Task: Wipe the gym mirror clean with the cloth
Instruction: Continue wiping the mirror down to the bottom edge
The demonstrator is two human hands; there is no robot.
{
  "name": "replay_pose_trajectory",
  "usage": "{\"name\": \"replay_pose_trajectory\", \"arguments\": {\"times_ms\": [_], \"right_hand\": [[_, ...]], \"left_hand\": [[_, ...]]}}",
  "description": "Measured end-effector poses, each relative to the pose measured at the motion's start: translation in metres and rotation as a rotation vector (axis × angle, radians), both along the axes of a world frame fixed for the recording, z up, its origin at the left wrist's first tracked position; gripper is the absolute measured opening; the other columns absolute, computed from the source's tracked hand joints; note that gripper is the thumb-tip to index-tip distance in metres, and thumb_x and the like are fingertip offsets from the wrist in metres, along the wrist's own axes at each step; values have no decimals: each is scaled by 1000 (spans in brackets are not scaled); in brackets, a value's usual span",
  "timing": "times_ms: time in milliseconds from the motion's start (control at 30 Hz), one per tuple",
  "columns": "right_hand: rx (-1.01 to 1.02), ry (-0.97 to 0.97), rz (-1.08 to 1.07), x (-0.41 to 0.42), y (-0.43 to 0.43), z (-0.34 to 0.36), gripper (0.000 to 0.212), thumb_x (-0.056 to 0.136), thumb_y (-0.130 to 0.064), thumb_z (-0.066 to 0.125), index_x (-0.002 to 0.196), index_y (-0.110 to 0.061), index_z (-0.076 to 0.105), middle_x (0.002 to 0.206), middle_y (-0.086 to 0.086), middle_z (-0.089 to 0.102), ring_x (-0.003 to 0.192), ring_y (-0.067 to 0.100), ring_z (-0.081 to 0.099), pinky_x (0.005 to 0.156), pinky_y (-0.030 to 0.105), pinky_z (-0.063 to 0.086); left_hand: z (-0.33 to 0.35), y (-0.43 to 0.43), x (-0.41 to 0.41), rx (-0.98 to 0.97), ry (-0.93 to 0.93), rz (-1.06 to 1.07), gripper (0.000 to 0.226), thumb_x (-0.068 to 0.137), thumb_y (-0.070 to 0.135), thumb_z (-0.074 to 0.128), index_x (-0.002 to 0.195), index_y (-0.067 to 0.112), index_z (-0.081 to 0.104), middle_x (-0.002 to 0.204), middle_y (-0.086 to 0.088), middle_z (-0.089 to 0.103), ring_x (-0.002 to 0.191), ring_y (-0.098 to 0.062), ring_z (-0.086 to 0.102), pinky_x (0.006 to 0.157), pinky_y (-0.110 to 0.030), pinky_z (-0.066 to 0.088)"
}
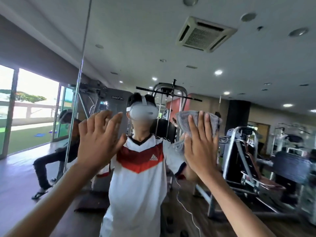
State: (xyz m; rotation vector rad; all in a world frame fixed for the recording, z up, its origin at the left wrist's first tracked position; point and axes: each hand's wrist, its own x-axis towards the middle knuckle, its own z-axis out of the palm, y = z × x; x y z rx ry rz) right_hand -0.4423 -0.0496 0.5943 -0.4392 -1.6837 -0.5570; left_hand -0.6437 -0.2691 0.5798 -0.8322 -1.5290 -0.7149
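The gym mirror (222,53) fills nearly the whole view and reflects me in a white and red shirt. My right hand (201,146) is raised at head height with straight fingers, pressing a grey cloth (183,123) flat against the glass. The cloth shows above and to the left of the fingers. My left hand (98,141) is up at the same height to the left, fingers spread and straight, holding nothing; it is at or very near the glass.
A vertical seam (77,93) between mirror panels runs left of my left hand. The reflection shows weight machines (242,159) on the right, a seated person (56,156) on the left and a bright glass door (34,108).
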Motion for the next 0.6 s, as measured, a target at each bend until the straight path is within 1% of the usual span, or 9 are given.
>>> {"name": "replay_pose_trajectory", "arguments": {"times_ms": [67, 133, 233, 300, 333, 400, 500, 567, 600], "right_hand": [[-13, 15, 11, -18, -19, 17, 55, 104, -39, 20, 155, -19, 21, 164, 8, 17, 153, 22, 9, 123, 48, 0], [92, -102, 19, -32, -35, -2, 57, 102, -37, 28, 156, -20, 22, 164, 8, 17, 153, 22, 8, 123, 48, -1], [325, -378, 2, -20, -30, -59, 59, 100, -37, 36, 157, -22, 27, 165, 5, 19, 153, 20, 14, 121, 53, 10], [387, -433, -5, 5, -4, -68, 63, 97, -40, 40, 157, -25, 24, 166, 0, 12, 153, 17, 13, 118, 57, 17], [347, -407, -1, 15, 8, -61, 63, 97, -42, 38, 156, -27, 21, 167, -1, 8, 153, 16, 9, 116, 58, 20], [210, -236, 29, 19, 19, -27, 59, 100, -41, 31, 155, -26, 16, 166, -1, 8, 153, 17, 5, 117, 59, 19], [49, 40, 10, -6, 1, 37, 55, 104, -42, 21, 156, -25, 13, 165, 3, 12, 153, 22, 11, 121, 53, 14], [39, 71, 8, -28, -22, 52, 56, 105, -43, 18, 156, -23, 14, 165, 4, 10, 153, 24, 13, 123, 49, 2], [73, 27, 5, -35, -30, 46, 56, 104, -42, 19, 157, -22, 15, 165, 4, 10, 153, 25, 13, 123, 49, -2]], "left_hand": [[14, 8, 8, -17, 27, 4, 55, 88, 46, 52, 134, 16, 51, 132, -20, 49, 116, -38, 44, 92, -53, 34], [19, 15, 14, -19, 49, -4, 54, 88, 43, 53, 134, 15, 53, 133, -19, 49, 116, -37, 45, 92, -51, 33], [5, 8, 13, -50, 49, -23, 56, 89, 46, 49, 136, 16, 54, 139, -18, 47, 120, -36, 44, 95, -50, 30], [-10, -4, 7, -84, 41, -16, 59, 89, 49, 46, 137, 17, 56, 143, -17, 45, 126, -34, 41, 97, -50, 30], [-14, -10, 4, -104, 41, -14, 59, 89, 49, 45, 137, 17, 56, 144, -17, 45, 127, -34, 41, 97, -51, 30], [-8, -19, -3, -132, 41, 7, 59, 90, 50, 43, 137, 17, 55, 144, -18, 46, 126, -34, 42, 97, -53, 30], [17, -14, -2, -122, 47, 21, 60, 91, 51, 42, 139, 17, 54, 146, -19, 43, 127, -35, 40, 98, -53, 29], [28, -2, 2, -91, 80, -4, 60, 93, 48, 42, 143, 17, 50, 151, -19, 39, 132, -36, 37, 101, -53, 27], [30, 4, 4, -80, 91, -15, 60, 94, 47, 41, 147, 18, 46, 156, -20, 34, 139, -35, 33, 105, -52, 25]]}}
